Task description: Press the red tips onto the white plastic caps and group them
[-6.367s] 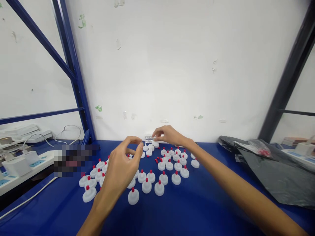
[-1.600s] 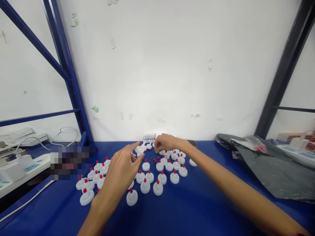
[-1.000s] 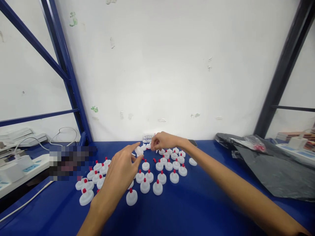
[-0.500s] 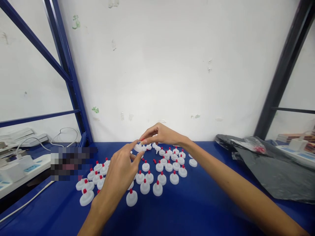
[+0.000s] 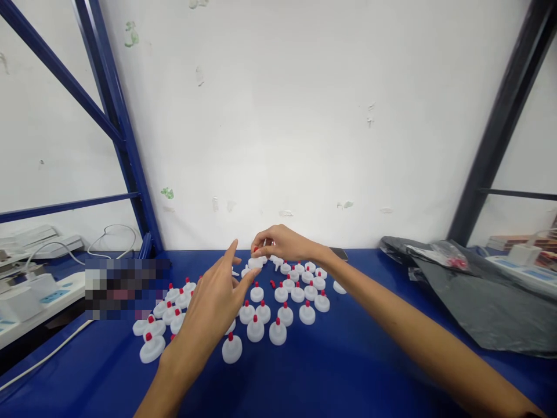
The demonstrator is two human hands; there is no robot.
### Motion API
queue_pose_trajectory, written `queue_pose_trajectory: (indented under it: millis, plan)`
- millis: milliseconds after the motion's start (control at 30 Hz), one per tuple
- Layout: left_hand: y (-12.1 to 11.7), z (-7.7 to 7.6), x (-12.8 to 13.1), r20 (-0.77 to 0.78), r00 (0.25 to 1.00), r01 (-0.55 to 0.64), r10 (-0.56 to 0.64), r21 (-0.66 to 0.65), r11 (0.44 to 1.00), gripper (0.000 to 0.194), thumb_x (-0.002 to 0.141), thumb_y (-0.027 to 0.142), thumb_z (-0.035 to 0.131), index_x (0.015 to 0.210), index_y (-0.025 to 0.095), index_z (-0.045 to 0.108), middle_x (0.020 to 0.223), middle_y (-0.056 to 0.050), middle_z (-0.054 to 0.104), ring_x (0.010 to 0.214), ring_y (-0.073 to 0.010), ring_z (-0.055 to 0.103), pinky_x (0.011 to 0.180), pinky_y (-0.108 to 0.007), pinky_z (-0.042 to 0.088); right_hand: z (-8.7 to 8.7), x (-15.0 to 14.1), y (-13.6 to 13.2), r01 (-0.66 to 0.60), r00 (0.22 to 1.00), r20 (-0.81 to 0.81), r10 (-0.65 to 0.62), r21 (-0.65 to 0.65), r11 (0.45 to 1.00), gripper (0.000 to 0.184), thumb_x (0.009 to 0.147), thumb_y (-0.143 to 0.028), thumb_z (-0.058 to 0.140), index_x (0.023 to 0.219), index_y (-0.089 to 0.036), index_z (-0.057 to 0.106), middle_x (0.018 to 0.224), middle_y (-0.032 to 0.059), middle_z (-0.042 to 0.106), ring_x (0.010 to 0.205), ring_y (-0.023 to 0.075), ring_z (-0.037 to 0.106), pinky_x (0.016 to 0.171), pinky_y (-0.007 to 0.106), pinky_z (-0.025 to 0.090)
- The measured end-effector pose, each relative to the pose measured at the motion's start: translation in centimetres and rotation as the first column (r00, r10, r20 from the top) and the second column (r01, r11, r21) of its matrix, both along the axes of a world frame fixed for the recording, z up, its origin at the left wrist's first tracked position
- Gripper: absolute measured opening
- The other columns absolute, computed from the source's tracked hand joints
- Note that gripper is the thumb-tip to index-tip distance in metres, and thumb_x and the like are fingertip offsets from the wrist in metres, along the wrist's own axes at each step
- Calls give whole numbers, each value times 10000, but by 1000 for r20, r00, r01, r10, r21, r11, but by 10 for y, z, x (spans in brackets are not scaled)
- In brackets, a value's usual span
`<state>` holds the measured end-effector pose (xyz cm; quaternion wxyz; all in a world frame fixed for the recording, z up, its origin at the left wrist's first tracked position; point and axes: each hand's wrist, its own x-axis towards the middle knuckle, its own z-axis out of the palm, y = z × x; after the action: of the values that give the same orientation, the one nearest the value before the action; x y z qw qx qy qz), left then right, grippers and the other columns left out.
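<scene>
My right hand point(image 5: 282, 242) pinches the red tip of a white squeeze-bottle cap point(image 5: 255, 263), over the far middle of the blue table. My left hand point(image 5: 214, 299) is just to the left, thumb and index finger spread apart, with nothing between them. The thumb tip is close to the held cap; whether it touches cannot be made out. Around both hands stand many round white nozzle caps with red tips, such as one cap point(image 5: 277, 332) at the front. Small loose red tips point(image 5: 272, 284) lie among them. Some caps are hidden behind my left hand.
A grey plastic bag point(image 5: 474, 307) lies at the right, with a clear bag on it. White power strips point(image 5: 56, 296) and cables sit at the left. A dark flat object point(image 5: 339, 253) lies by the wall. Blue rack posts point(image 5: 126, 145) rise at the left.
My left hand has let go of the cap, its fingers now spread. My right hand holds the cap by its red tip, slightly further right and lower.
</scene>
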<state>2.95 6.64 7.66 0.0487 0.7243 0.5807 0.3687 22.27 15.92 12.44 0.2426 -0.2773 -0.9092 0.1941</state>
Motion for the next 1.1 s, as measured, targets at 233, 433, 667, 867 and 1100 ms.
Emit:
queue_pose_trajectory:
  millis: [233,433,667,867,1100]
  plan:
    - [-2,3,1,-12,1000,5,-5,10,1000,577,967,484,463,1487,235,442,1172,-89,703,728,-207,698,774,-380,534,-47,-5,28,249,925,256,-279,143,958,98,877,-256,735,936,-196,786,925,42,771,834,182,670,673,255,410]
    - [-7,6,3,33,999,-3,3,13,1000,570,978,461,458,1515,289,376,1214,-77,671,670,-175,683,702,-343,537,-53,-3,30,223,926,311,-214,9,975,250,828,-387,793,995,-202,792,899,37,774,817,186,687,673,247,434]
    - [-13,11,5,64,998,5,-5,6,1000,595,985,417,457,1547,290,311,1244,-90,650,655,-165,677,674,-319,530,-61,5,35,391,871,197,-450,278,878,308,1018,-269,512,1244,-201,709,1149,107,751,1098,270,650,834,328,468]
    - [-10,8,3,30,1000,6,-6,12,1000,566,983,410,443,1526,283,339,1211,-88,659,662,-171,676,682,-338,535,-80,8,45,218,902,297,-313,312,925,444,944,-40,518,1355,-156,644,1320,136,684,1232,264,601,970,339,454]
    - [-5,4,2,1,1000,-12,12,3,1000,513,977,445,450,1471,311,419,1208,-66,663,692,-187,683,710,-372,529,-77,9,46,289,902,231,-365,304,908,227,952,-167,608,1101,-176,779,1077,88,786,993,244,713,824,301,494]
